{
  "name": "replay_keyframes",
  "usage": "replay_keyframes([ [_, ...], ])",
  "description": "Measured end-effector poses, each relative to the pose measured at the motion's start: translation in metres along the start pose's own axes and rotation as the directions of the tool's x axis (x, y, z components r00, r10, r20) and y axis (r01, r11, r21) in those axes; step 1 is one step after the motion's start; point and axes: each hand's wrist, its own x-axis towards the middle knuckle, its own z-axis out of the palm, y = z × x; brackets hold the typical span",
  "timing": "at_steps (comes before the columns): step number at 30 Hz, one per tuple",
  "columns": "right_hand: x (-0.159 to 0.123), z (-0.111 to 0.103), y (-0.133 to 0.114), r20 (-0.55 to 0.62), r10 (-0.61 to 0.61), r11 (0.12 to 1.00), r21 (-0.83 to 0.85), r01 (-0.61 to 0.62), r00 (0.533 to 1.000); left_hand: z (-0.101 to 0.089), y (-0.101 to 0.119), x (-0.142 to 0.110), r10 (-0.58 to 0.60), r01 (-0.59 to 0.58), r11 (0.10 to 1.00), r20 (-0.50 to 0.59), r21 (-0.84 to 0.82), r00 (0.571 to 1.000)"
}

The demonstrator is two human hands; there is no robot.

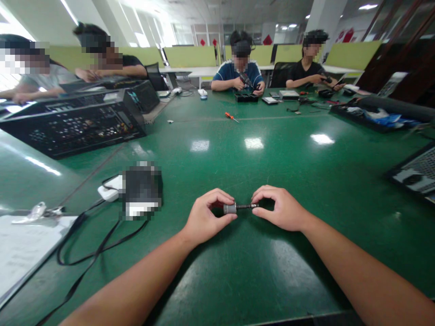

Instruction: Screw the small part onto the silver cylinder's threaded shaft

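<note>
Above the green table, my left hand (pixel 207 213) is closed, with thumb and fingers around a short grey metallic cylinder (pixel 229 208). A thin dark shaft (pixel 243 207) runs out of the cylinder to the right. At its far end, my right hand (pixel 280 206) pinches a small ridged dark tip (pixel 254 205) between thumb and fingertips. Cylinder, shaft and tip lie in one roughly level line between both hands. What kind of part this is, I cannot make out. The fingertips cover some of both ends.
A dark badge-like item on a black lanyard (pixel 102 246) and a clipboard with paper (pixel 30 249) lie left. Beyond stands a black computer case (pixel 84 120). An orange screwdriver (pixel 231 117) lies mid-table. At right are a black tray (pixel 377 115) and a mesh panel (pixel 418 167). Several people work opposite.
</note>
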Motion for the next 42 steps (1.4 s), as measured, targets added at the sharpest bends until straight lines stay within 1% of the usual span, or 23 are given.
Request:
replay_keyframes([
  [6,-0.001,-0.006,-0.003,0.049,-0.004,0.999,-0.038,0.006,0.999,0.0,0.004,-0.001,0.02,-0.02,1.0,0.014,-0.006,1.0],
  [12,-0.003,-0.014,-0.008,0.102,0.002,0.997,-0.083,0.006,0.995,0.0,0.006,-0.001,0.053,-0.054,0.998,0.036,0.023,0.998],
  [19,-0.003,-0.017,-0.009,0.136,0.034,0.993,-0.113,-0.018,0.99,0.0,0.005,-0.001,0.046,-0.047,0.998,0.039,0.03,0.998],
  [25,-0.004,-0.023,-0.012,0.151,0.137,0.982,-0.15,-0.114,0.979,0.0,0.006,-0.001,0.046,-0.047,0.998,0.035,0.032,0.998],
  [30,-0.004,-0.025,-0.011,0.15,0.167,0.98,-0.133,-0.147,0.975,0.002,0.005,-0.001,0.043,-0.044,0.999,0.031,0.022,0.999],
  [33,-0.003,-0.027,-0.01,0.157,0.208,0.975,-0.107,-0.193,0.965,0.003,0.006,0.0,0.043,-0.043,0.999,0.029,0.019,0.999],
  [37,-0.003,-0.038,-0.001,0.143,0.272,0.962,-0.078,-0.263,0.952,-0.003,0.003,0.001,0.023,-0.023,1.0,0.016,0.016,1.0],
  [39,-0.004,-0.047,0.009,0.104,0.303,0.953,-0.056,-0.298,0.947,-0.01,-0.002,0.003,0.0,0.0,1.0,-0.025,0.013,1.0],
  [40,-0.005,-0.052,0.016,0.079,0.326,0.945,-0.025,-0.325,0.942,-0.014,-0.006,0.007,-0.014,0.014,1.0,-0.058,0.006,0.998],
  [42,-0.004,-0.06,0.032,0.001,0.407,0.905,0.137,-0.403,0.913,-0.024,-0.017,0.019,-0.07,0.065,0.997,-0.141,-0.04,0.988],
])
